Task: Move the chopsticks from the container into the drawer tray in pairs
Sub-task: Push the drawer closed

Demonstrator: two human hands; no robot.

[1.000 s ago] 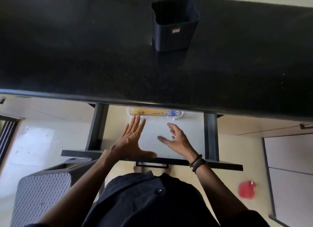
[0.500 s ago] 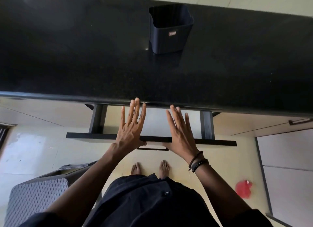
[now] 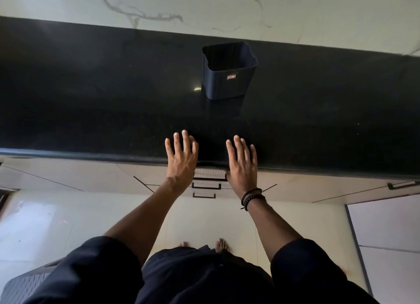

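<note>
The dark container (image 3: 229, 71) stands upright on the black countertop (image 3: 91, 99), and I see nothing inside it. Below the counter edge the top drawer (image 3: 210, 173) is pushed in; only its ribbed front and black handle show. The tray and chopsticks are hidden inside. My left hand (image 3: 181, 158) lies flat with fingers spread, over the counter's front edge, left of the handle. My right hand (image 3: 242, 161), with dark bracelets at the wrist, is flat and spread to the right of the handle. Neither hand holds anything.
Two more drawer handles (image 3: 205, 186) sit below the top one. A marble backsplash (image 3: 204, 8) runs behind the counter. A grey patterned bin (image 3: 20, 287) stands at the lower left on the floor, and a cabinet door (image 3: 386, 247) at the right.
The drawer, open a second ago with the chopsticks in the tray, has been pushed fully in. Both hands moved forward with its front and are now at the counter edge.
</note>
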